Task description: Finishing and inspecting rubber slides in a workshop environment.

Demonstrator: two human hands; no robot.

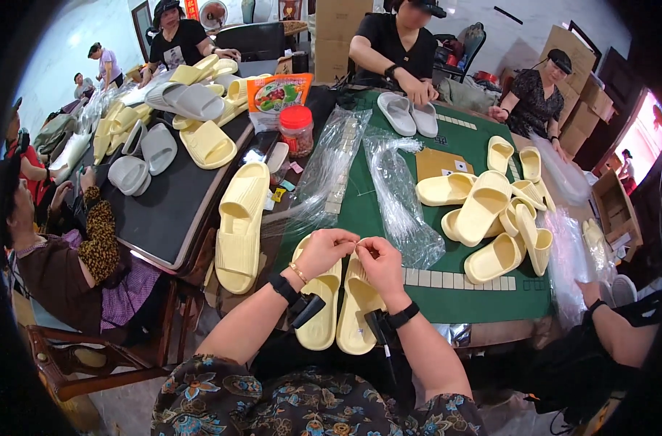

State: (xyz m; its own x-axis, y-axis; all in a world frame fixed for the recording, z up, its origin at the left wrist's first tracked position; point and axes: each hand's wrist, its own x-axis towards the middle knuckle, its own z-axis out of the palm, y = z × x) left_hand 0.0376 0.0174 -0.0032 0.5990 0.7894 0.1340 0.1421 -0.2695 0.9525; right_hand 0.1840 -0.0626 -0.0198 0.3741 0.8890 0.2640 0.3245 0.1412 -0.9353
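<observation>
My left hand and my right hand meet over the near edge of the green table, fingertips pinched together. Whatever is between them is too small to make out. Directly beneath lie two pale yellow slippers side by side, a left slipper and a right slipper, toes hidden partly by my hands. Each wrist wears a black band with a small dark device. Left of my left hand stands another yellow slipper. Clear plastic bags lie just beyond my hands.
Loose yellow slippers are heaped on the right of the green mat. A red-lidded jar and an orange packet stand at the back left. Grey and yellow slippers cover the black table. Across, a person handles grey slippers.
</observation>
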